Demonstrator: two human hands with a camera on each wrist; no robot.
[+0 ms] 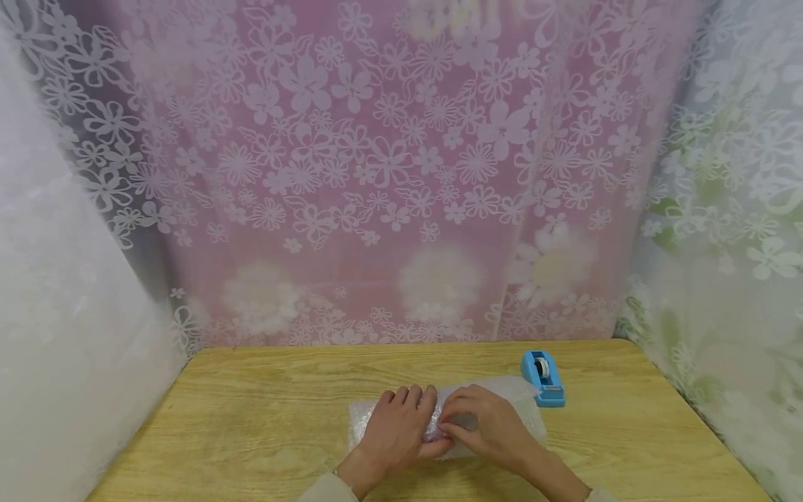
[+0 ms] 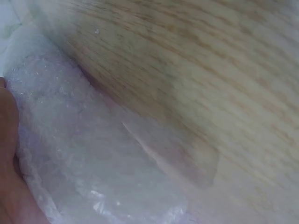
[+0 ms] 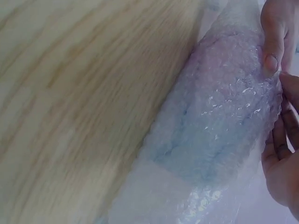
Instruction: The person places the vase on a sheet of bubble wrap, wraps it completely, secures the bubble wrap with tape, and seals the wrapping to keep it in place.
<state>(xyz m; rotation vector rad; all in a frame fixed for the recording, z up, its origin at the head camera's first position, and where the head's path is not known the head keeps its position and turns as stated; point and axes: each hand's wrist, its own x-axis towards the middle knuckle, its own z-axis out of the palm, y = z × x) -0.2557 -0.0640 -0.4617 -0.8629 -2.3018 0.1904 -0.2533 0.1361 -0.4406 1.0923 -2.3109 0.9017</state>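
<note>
A bundle rolled in clear bubble wrap point(image 1: 523, 408) lies on the table near its front. Pale purple and bluish tints show through the layers of the bundle point(image 3: 219, 102) in the right wrist view; what is inside cannot be made out. My left hand point(image 1: 396, 429) grips the roll from above, fingers over the far side and thumb along the near side. With thumb and fingertips, my right hand point(image 1: 492, 425) pinches the wrap at the middle of the roll, beside the left thumb. A flat flap of wrap extends to the right, beneath the right hand.
A blue tape dispenser point(image 1: 544, 380) with a roll of tape stands at the back right, close against the wrap's far corner. The wood-grain table point(image 1: 251, 411) is bordered by a pink flowered curtain point(image 1: 376, 209) behind and pale sheets at both sides.
</note>
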